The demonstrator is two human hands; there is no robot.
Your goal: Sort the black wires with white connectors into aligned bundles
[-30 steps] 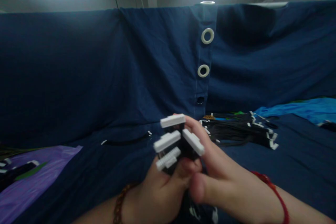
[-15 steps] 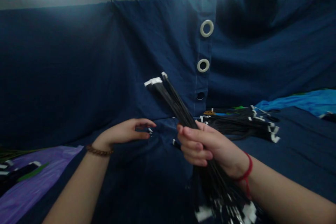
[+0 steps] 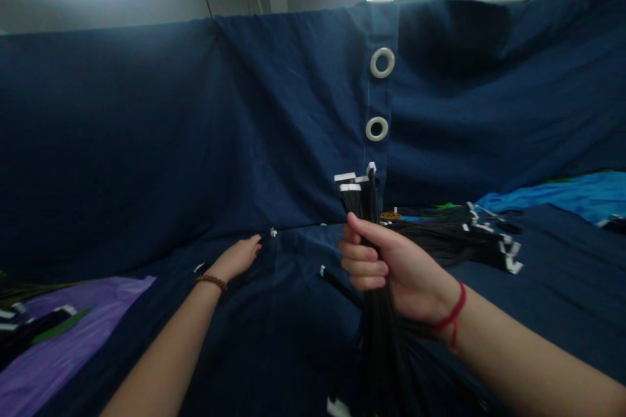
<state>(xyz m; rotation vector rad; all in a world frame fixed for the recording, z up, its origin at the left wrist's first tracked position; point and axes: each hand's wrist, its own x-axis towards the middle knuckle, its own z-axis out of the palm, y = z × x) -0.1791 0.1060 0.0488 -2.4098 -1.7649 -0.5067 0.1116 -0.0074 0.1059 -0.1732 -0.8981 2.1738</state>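
Observation:
My right hand (image 3: 386, 267) is closed around a bundle of black cables (image 3: 376, 339), held upright with its white connectors (image 3: 353, 181) at the top. A red string circles that wrist. My left hand (image 3: 237, 257), with a brown bead bracelet, reaches forward and rests on the dark blue cloth (image 3: 274, 313), its fingers on a single black cable (image 3: 235, 259) that ends in a small white connector (image 3: 273, 232). Whether those fingers grip the cable is hidden. Another loose black cable (image 3: 337, 283) lies between my two hands.
A pile of black cables with white connectors (image 3: 460, 234) lies at the right. The blue cloth rises behind as a wall with white eyelets (image 3: 382, 62). Purple plastic (image 3: 63, 339) with more cables sits at the lower left, bright blue plastic (image 3: 562, 195) at the far right.
Both hands held the bundle close together; my left hand has let go and reached forward-left onto the cloth. My right hand has turned the bundle from tilted left to upright.

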